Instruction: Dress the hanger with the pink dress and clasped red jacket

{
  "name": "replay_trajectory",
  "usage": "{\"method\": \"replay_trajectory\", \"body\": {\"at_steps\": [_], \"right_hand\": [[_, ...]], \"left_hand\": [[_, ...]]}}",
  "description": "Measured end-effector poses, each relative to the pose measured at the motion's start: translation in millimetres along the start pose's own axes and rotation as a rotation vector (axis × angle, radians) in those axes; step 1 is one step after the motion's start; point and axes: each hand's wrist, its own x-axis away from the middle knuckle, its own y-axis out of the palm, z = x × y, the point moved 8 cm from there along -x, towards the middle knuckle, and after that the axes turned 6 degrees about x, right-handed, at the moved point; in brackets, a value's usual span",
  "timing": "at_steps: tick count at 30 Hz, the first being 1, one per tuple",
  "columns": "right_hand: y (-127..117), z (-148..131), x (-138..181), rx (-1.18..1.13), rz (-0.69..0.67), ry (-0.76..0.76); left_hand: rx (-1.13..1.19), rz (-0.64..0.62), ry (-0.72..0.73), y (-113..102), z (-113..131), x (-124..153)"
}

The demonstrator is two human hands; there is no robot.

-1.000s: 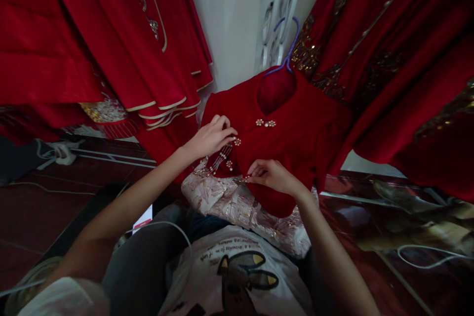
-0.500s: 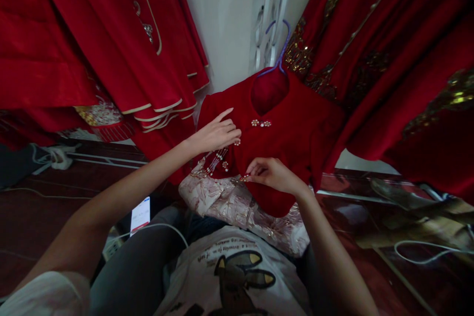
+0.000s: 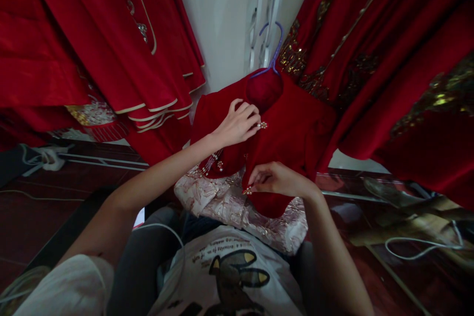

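Note:
A small red velvet jacket hangs on a purple hanger in front of me. My left hand is closed on the jacket's front near the collar, fingertips at a pearl button. My right hand pinches the lower front edge of the jacket, close to a small beaded fastening. A beaded tassel dangles from the jacket's left side. Pale pink and gold brocade fabric lies under the jacket on my lap.
Long red gowns hang at the left, and more red gowns with gold embroidery hang at the right. A white wall stands behind. White cables lie on the dark glossy floor at both sides.
My left hand moved up from the tassel area to the button near the collar and closed on the cloth. My right hand pulled the lower edge slightly down. The jacket front has folded.

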Motion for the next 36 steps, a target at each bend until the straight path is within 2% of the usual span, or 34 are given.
{"method": "replay_trajectory", "body": {"at_steps": [5,11,13,16,18,20,22,25,27,31,33,36], "right_hand": [[-16.6,-4.0,5.0,0.003,0.129,-0.004],[-36.8,-10.5,12.8,0.035,0.312,-0.030],[-52.6,-18.5,11.0,0.000,0.481,-0.063],[-82.5,-40.1,5.0,-0.117,0.844,-0.178],[-92.5,-56.6,-7.4,-0.130,0.975,-0.236],[-94.6,-64.0,-24.9,-0.040,1.003,-0.137],[-95.0,-60.8,-32.0,0.122,1.048,0.063],[-97.1,-51.9,-17.8,0.413,1.182,0.279],[-99.3,-47.4,-3.1,0.588,1.254,0.309],[-111.0,-35.9,21.3,0.822,1.289,0.320],[-122.7,-32.0,32.3,0.886,1.305,0.354],[-143.9,-33.3,45.4,0.966,1.330,0.403]], "left_hand": [[0.065,0.027,0.073,0.4,1.2,1.5],[-0.001,0.027,0.151,5.7,-2.9,4.4],[-0.036,0.006,0.151,3.9,-0.7,2.5],[-0.118,-0.086,0.096,2.5,2.5,-1.8],[-0.230,-0.182,0.001,4.5,-2.2,-2.0],[-0.366,-0.297,-0.142,8.3,-15.6,3.2],[-0.466,-0.369,-0.288,9.2,-32.9,12.3],[-0.473,-0.305,-0.386,1.8,-49.5,20.5],[-0.392,-0.238,-0.286,-2.6,-46.9,19.2],[-0.235,-0.226,0.042,-8.3,-29.7,20.3],[-0.251,-0.210,0.037,-13.3,-36.5,24.4],[-0.226,-0.137,-0.099,-19.4,-59.1,30.7]]}}
